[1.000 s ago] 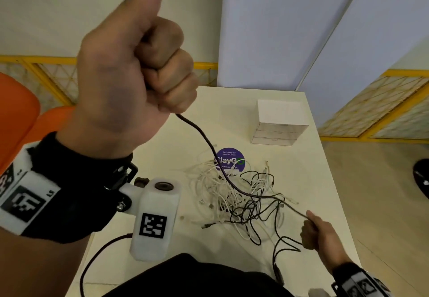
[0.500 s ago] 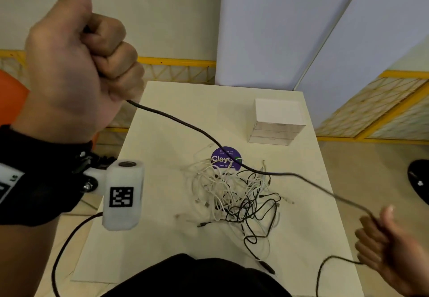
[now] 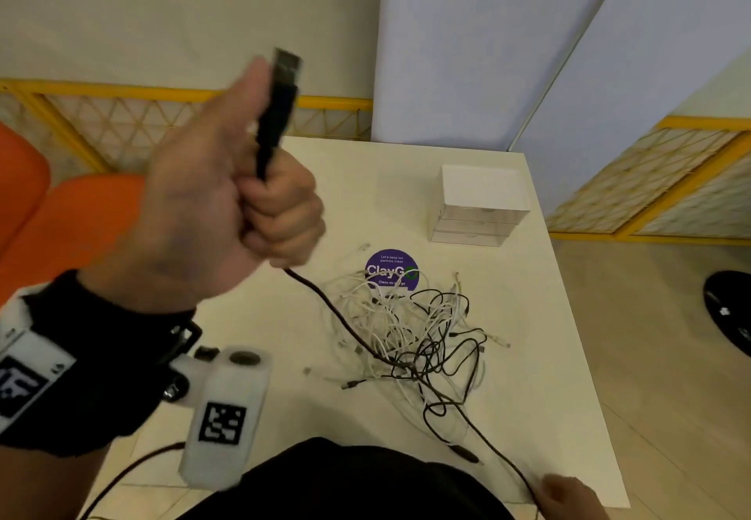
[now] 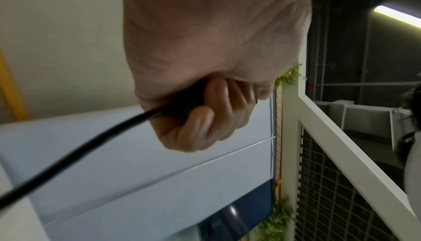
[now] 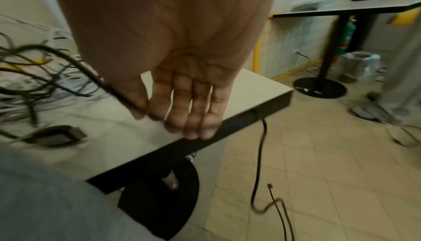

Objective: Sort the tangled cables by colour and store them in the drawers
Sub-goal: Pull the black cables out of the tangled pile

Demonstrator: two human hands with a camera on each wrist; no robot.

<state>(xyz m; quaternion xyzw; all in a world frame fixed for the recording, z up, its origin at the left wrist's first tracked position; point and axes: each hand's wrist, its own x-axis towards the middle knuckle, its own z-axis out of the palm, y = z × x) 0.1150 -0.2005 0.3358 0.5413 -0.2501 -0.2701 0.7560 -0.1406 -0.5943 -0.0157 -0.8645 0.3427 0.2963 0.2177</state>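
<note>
My left hand (image 3: 227, 210) is raised over the table's left side and grips the black cable (image 3: 345, 324) just below its USB plug (image 3: 284, 68); the left wrist view shows the left hand (image 4: 200, 118) with fingers curled round it. The cable drops from the fist, runs through the tangle of white and black cables (image 3: 410, 328) and reaches my right hand (image 3: 569, 495) at the table's near right edge. There the right hand (image 5: 173, 118) has straight fingers, and the black cable (image 5: 95, 75) passes by the thumb and hangs over the edge. The white drawer unit (image 3: 479, 206) stands behind.
A purple round sticker (image 3: 392, 271) lies on the cream table (image 3: 548, 397) behind the tangle. A loose black plug (image 5: 54, 135) lies near my right hand. An orange seat (image 3: 61, 214) is at the left, and a black table base (image 3: 727, 312) stands on the floor at the right.
My left hand came down and right from the upper left corner. My right hand moved in from off the table's right side to its near edge, and the cable went from taut to slack.
</note>
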